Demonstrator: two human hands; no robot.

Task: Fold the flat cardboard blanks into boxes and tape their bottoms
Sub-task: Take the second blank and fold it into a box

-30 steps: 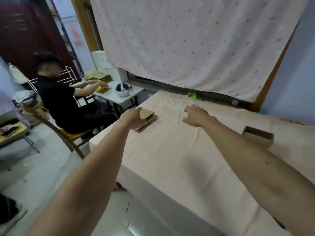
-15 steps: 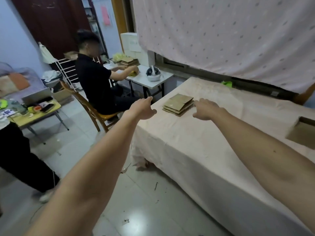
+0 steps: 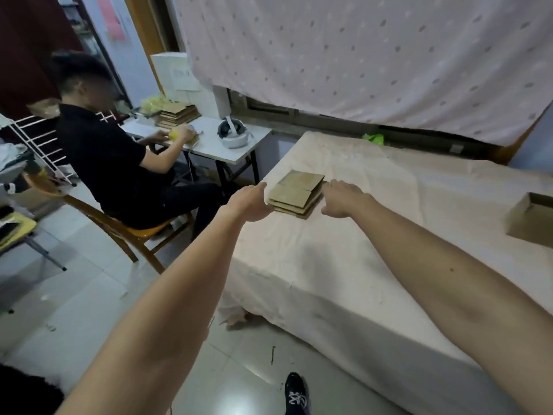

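A small stack of flat brown cardboard blanks [image 3: 296, 191] lies near the left end of a table covered with a pale cloth [image 3: 344, 265]. My left hand [image 3: 250, 202] is at the stack's left edge, fingers curled against it. My right hand [image 3: 341, 199] is at the stack's right edge, fingers loosely bent. Whether either hand grips a blank is hidden. A folded open-topped cardboard box [image 3: 531, 218] stands on the cloth at the far right.
A person in black sits on a wooden chair [image 3: 125, 232] at the left, working at a small white table [image 3: 227, 151] with another pile of cardboard [image 3: 178, 115] and a headset. A dotted curtain hangs behind. My shoe [image 3: 294, 393] is on the tiled floor.
The view has swung and come closer to the stack. My left hand has moved in from beside the table to the stack's left edge; my right hand stays at its right edge.
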